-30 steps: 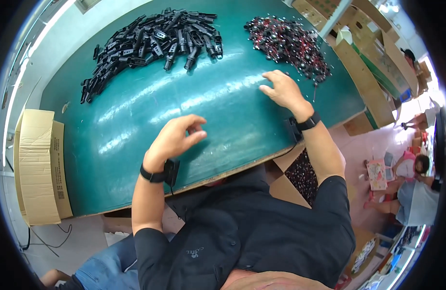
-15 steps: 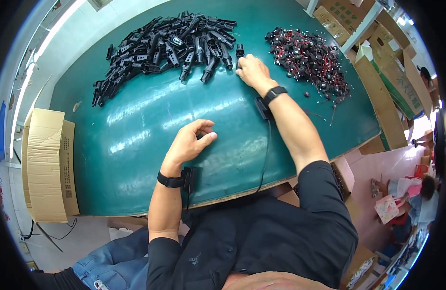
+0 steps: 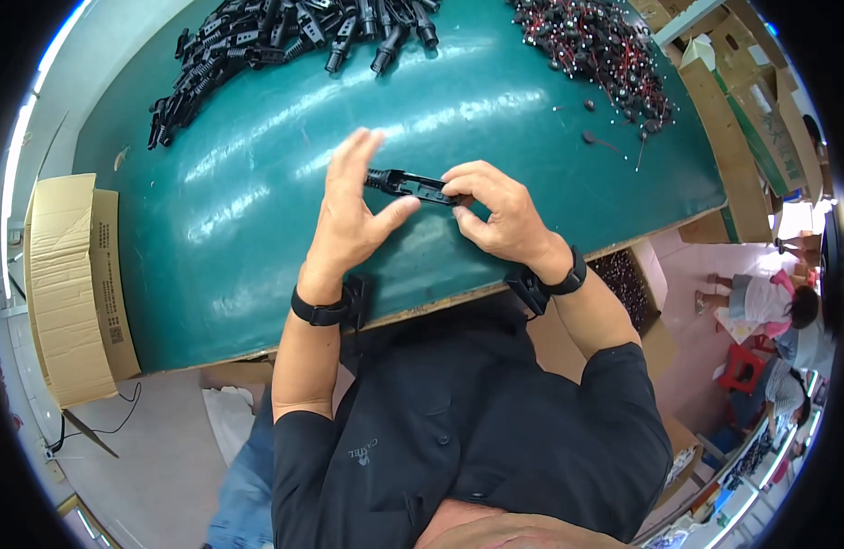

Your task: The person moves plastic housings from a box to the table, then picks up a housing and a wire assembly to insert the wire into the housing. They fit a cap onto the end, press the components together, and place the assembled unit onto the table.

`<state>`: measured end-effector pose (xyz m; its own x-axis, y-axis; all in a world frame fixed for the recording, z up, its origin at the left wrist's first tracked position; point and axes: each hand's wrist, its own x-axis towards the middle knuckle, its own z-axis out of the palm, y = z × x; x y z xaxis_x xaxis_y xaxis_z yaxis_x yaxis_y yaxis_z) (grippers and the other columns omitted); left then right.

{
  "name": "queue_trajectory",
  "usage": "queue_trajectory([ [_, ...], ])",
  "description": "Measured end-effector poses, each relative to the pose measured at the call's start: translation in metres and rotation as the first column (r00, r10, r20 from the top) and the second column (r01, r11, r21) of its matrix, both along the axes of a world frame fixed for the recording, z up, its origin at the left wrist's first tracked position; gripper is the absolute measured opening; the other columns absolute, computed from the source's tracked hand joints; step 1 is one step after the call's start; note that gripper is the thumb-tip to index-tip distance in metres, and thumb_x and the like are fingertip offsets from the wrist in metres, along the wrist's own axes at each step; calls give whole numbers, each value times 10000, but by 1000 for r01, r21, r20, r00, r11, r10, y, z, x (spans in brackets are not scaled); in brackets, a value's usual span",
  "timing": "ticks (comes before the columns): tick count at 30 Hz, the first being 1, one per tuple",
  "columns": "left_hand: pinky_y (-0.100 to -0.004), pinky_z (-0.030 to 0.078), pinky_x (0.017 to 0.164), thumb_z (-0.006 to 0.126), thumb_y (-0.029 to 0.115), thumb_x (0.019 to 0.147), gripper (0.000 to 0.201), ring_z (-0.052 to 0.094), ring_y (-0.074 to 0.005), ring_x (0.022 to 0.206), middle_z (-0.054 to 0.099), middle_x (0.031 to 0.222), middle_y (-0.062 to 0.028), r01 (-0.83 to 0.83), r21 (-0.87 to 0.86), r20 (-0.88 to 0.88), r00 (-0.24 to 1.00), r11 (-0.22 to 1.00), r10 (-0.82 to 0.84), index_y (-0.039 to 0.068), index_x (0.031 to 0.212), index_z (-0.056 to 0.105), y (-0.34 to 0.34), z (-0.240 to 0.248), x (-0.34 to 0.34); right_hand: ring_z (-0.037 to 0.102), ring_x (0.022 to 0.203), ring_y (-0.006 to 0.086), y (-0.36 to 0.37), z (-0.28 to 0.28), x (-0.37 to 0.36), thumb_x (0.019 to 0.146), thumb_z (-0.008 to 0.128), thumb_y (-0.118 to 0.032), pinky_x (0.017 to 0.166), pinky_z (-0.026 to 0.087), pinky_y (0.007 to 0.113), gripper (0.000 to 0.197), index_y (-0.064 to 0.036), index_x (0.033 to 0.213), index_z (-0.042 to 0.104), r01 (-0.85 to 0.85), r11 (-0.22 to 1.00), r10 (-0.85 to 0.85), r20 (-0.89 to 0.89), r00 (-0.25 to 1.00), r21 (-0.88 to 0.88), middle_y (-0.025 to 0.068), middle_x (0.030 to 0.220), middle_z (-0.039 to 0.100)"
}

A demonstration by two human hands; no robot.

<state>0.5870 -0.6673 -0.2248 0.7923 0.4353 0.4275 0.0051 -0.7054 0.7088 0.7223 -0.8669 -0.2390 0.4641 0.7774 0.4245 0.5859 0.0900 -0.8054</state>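
A black plastic housing [image 3: 413, 186], long with a ribbed end and an open slot along its body, is held above the green table. My right hand [image 3: 502, 209] pinches its right end between thumb and fingers. My left hand [image 3: 347, 206] is by the ribbed left end, fingers stretched up and thumb apart; the fingers partly hide that end and are slightly blurred. Whether the left hand touches the housing I cannot tell. Several like housings form a pile [image 3: 280, 35] at the far left.
At the far right lies a heap of small round black parts with red wires [image 3: 605, 64]. One loose part [image 3: 588, 137] sits near it. A cardboard box [image 3: 69, 288] stands at the left table edge, and more cartons [image 3: 737, 137] line the right. Other people [image 3: 779, 306] are beyond.
My right hand has come back from beside the housing pile toward me, bringing one housing. My left hand has risen and its curled fingers have straightened. The view has shifted.
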Motion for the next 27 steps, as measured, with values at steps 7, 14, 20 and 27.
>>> queue_trajectory([
  [7, -412, 556, 977, 842, 160, 882, 766, 651, -285, 1186, 654, 1340, -128, 280, -163, -454, 830, 946, -323, 62, 1537, 456, 0, -12, -26, 717, 981, 227, 7, -6, -5, 802, 665, 136, 798, 608, 319, 325, -8, 1093, 682, -106, 993, 108, -32, 994, 42, 131, 1174, 697],
  [14, -378, 593, 874, 741, 84, 972, 647, 684, -235, 1079, 661, 1264, -132, 151, -988, 155, 981, 38, 120, 101, 1524, 403, -28, -26, -20, 713, 1006, 309, 15, 1, -38, 790, 719, 101, 855, 608, 368, 370, -48, 1128, 709, 125, 980, -173, 346, 922, 156, 146, 1160, 696],
  [20, -343, 581, 874, 670, 23, 984, 622, 685, -219, 1022, 657, 1278, -152, 203, -964, 221, 970, 174, 96, 78, 1523, 364, -6, -27, -31, 706, 1010, 322, -16, 21, -5, 843, 751, -11, 861, 593, 387, 354, -63, 1192, 720, 80, 996, -86, 282, 956, 34, 142, 1186, 698],
  [27, -301, 559, 816, 652, 23, 979, 599, 671, -180, 958, 632, 1303, -168, 157, -929, 183, 982, 337, 48, 32, 1520, 396, 2, -17, -46, 712, 909, 341, -113, -9, 139, 898, 764, -222, 816, 571, 416, 338, -81, 1202, 717, 780, 501, -414, 688, 597, -376, 143, 1064, 733],
])
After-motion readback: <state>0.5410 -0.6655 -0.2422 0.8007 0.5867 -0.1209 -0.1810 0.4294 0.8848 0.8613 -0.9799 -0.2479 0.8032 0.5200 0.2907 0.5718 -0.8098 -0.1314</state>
